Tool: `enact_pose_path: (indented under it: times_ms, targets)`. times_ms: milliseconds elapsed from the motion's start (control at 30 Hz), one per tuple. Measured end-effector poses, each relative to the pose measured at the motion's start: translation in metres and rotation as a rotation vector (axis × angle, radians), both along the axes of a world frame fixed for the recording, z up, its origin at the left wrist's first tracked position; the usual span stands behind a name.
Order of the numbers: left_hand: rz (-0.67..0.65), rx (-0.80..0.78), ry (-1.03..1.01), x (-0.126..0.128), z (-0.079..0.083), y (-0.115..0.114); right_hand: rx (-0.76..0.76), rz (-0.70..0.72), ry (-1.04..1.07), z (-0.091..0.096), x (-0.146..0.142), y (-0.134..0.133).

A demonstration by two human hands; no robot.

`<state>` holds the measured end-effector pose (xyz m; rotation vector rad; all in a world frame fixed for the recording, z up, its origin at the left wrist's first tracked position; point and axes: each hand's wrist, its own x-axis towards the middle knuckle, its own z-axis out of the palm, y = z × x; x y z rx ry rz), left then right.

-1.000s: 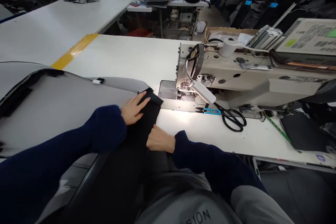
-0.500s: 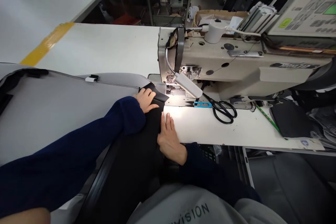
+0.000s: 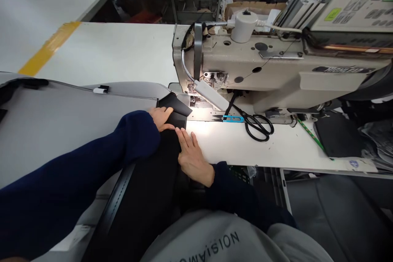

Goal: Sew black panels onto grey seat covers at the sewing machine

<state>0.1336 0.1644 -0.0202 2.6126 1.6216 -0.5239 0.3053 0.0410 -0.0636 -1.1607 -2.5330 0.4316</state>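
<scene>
Some black cloth lies beneath the left hand, thumb spread wide, and toward nine o'clock from the right hand, fingers outstretched.

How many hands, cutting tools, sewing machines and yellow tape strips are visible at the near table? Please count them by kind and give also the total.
Hands: 2 (left hand and right hand, both on the black material)
Cutting tools: 2 (black scissors, blue snips)
Sewing machine: 1
Yellow tape strip: 1
Total: 6
</scene>
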Motion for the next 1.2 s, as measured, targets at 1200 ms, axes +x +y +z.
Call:
enact_pose_path:
  times_ms: [1200]
  targets:
    - [0.002,0.113,-0.253,0.03,-0.01,0.078,-0.058,0.208,-0.094,0.007,0.011,0.009]
